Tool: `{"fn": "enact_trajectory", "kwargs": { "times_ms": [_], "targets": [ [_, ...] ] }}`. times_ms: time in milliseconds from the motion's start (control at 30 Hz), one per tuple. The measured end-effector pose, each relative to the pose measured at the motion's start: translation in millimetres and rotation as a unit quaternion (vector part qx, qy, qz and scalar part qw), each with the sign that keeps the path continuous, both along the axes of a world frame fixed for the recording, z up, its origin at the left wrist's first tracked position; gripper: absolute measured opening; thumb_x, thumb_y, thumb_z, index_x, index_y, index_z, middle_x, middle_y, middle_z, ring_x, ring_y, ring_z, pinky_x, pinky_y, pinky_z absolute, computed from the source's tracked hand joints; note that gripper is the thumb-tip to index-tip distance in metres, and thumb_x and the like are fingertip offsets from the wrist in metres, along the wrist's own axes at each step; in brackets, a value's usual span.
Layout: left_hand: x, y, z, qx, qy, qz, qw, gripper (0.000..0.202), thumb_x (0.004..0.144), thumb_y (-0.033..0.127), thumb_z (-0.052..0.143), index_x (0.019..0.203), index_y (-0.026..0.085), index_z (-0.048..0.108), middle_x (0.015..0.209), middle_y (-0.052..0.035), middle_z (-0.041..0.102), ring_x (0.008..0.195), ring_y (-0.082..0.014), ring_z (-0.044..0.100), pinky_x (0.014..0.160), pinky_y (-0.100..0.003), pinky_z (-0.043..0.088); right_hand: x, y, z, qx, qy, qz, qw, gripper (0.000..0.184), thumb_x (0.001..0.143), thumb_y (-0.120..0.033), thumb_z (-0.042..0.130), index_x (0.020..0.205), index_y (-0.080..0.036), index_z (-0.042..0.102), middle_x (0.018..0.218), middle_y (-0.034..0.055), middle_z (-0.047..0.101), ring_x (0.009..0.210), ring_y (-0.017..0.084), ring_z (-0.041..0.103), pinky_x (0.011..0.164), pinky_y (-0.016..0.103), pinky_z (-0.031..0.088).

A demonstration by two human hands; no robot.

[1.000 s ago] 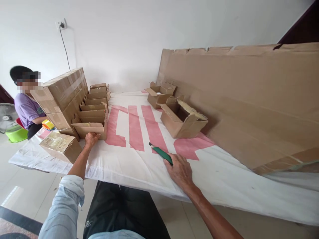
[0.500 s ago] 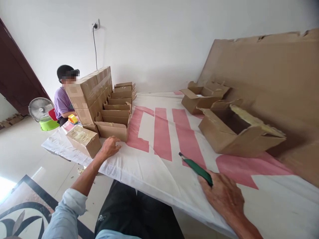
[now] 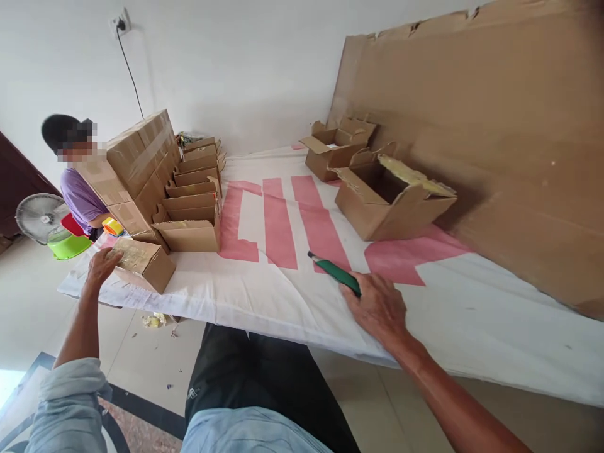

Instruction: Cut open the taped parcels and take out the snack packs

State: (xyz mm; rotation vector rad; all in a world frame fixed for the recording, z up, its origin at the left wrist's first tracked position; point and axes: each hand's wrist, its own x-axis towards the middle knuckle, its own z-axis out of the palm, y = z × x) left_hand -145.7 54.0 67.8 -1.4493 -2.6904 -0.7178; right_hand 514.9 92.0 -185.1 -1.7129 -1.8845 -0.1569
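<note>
right hand grip curls over a green utility knife, pinning it flat. far left of the knife, left hand rests open, steadying a taped carton.

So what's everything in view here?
Taped box: one, brown, table's near left corner.
Green knife: one, on the cloth, centre front.
Open boxes: a row of several, brown, left of the stripes.
Sealed cartons: a stack, brown, left of that row.
Large open boxes: two, brown, right side.
Cardboard sheet: one, brown, leaning at right.
Table cloth: one, white with pink stripes.
Tape roll: one, yellow, far left.
Fan: one, white, floor at left.
Another person: one, purple shirt, behind the cartons.
Left hand: flat on the taped box.
Right hand: over the knife's near end; grip hidden.
</note>
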Motion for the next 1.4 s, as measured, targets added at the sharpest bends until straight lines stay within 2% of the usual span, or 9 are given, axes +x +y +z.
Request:
{"fn": "enact_trajectory", "kwargs": {
  "times_ms": [200, 367, 567, 767, 900, 967, 1133, 1233, 1400],
  "targets": [
    [25, -5, -20.3, 0.044, -0.012, -0.016, 0.999, 0.056, 0.076, 0.048, 0.076, 0.123, 0.016, 0.077, 0.125, -0.0125, 0.072, 0.117, -0.033, 0.065, 0.105, -0.044, 0.052, 1, -1, -0.7, 0.004, -0.007, -0.003, 1.0, 0.036, 0.1, -0.038, 0.049, 0.119, -0.015, 0.07, 0.106, 0.0186, 0.072, 0.1, 0.036, 0.062, 0.081, 0.045, 0.048],
    [89, -32, -46.5, 0.101, -0.044, -0.13, 0.985, 0.059, 0.079, 0.059, 0.074, 0.121, 0.018, 0.079, 0.116, -0.0124, 0.068, 0.099, -0.0278, 0.067, 0.094, -0.042, 0.056, 1, 0, -3.5, 0.013, -0.012, -0.007, 1.0, 0.036, 0.101, -0.039, 0.048, 0.118, -0.016, 0.07, 0.106, 0.0179, 0.072, 0.099, 0.036, 0.062, 0.082, 0.046, 0.049],
    [160, -56, -71.9, 0.149, -0.182, -0.234, 0.944, 0.047, 0.089, 0.054, 0.069, 0.121, 0.021, 0.078, 0.106, -0.0073, 0.07, 0.077, -0.0178, 0.065, 0.076, -0.034, 0.056, 2, 1, -5.6, 0.023, -0.014, -0.003, 1.0, 0.032, 0.101, -0.037, 0.049, 0.115, -0.017, 0.069, 0.105, 0.0163, 0.072, 0.099, 0.036, 0.062, 0.082, 0.045, 0.049],
    [173, -47, -78.4, 0.185, -0.329, -0.212, 0.901, 0.055, 0.08, 0.058, 0.078, 0.118, 0.02, 0.079, 0.096, -0.0042, 0.07, 0.072, -0.015, 0.061, 0.069, -0.03, 0.054, 0, -2, 1.7, 0.035, 0.001, 0.005, 0.999, 0.032, 0.101, -0.038, 0.049, 0.113, -0.017, 0.069, 0.103, 0.0168, 0.071, 0.096, 0.035, 0.063, 0.082, 0.047, 0.051],
    [171, -47, -79.6, 0.167, -0.372, -0.188, 0.893, 0.057, 0.075, 0.057, 0.08, 0.117, 0.019, 0.08, 0.1, -0.0053, 0.072, 0.077, -0.0163, 0.064, 0.074, -0.031, 0.057, -27, -4, 27.0, 0.069, 0.1, 0.062, 0.991, 0.039, 0.101, -0.046, 0.051, 0.121, -0.018, 0.069, 0.115, 0.0196, 0.072, 0.11, 0.038, 0.065, 0.098, 0.056, 0.053],
    [172, -49, -79.2, 0.16, -0.384, -0.183, 0.891, 0.055, 0.076, 0.055, 0.079, 0.118, 0.02, 0.08, 0.105, -0.0063, 0.074, 0.082, -0.0175, 0.066, 0.076, -0.032, 0.058, -51, -6, 46.6, 0.036, 0.191, 0.121, 0.973, 0.043, 0.102, -0.051, 0.052, 0.126, -0.019, 0.069, 0.122, 0.0189, 0.072, 0.115, 0.036, 0.067, 0.103, 0.055, 0.054],
    [172, -51, -76.0, 0.144, -0.401, -0.184, 0.886, 0.05, 0.075, 0.051, 0.078, 0.113, 0.019, 0.081, 0.104, -0.0078, 0.078, 0.088, -0.021, 0.07, 0.081, -0.034, 0.059, -116, -11, 94.8, -0.1, 0.389, 0.247, 0.882, 0.053, 0.101, -0.065, 0.055, 0.133, -0.024, 0.068, 0.134, 0.0145, 0.072, 0.121, 0.033, 0.071, 0.102, 0.052, 0.059],
    [170, -51, -73.9, 0.128, -0.402, -0.191, 0.886, 0.049, 0.072, 0.048, 0.079, 0.11, 0.019, 0.081, 0.101, -0.008, 0.079, 0.087, -0.0218, 0.07, 0.079, -0.034, 0.059, -139, -15, 114.0, -0.145, 0.421, 0.301, 0.843, 0.058, 0.1, -0.068, 0.057, 0.137, -0.026, 0.068, 0.139, 0.0135, 0.072, 0.13, 0.034, 0.068, 0.107, 0.053, 0.058],
    [165, -47, -70.8, 0.109, -0.39, -0.216, 0.888, 0.041, 0.068, 0.039, 0.076, 0.104, 0.02, 0.081, 0.1, -0.0053, 0.078, 0.079, -0.0184, 0.068, 0.077, -0.033, 0.056, -154, -10, 134.5, -0.163, 0.404, 0.33, 0.838, 0.055, 0.102, -0.066, 0.056, 0.139, -0.026, 0.067, 0.144, 0.0132, 0.069, 0.133, 0.033, 0.066, 0.106, 0.049, 0.058]
  ]
}}
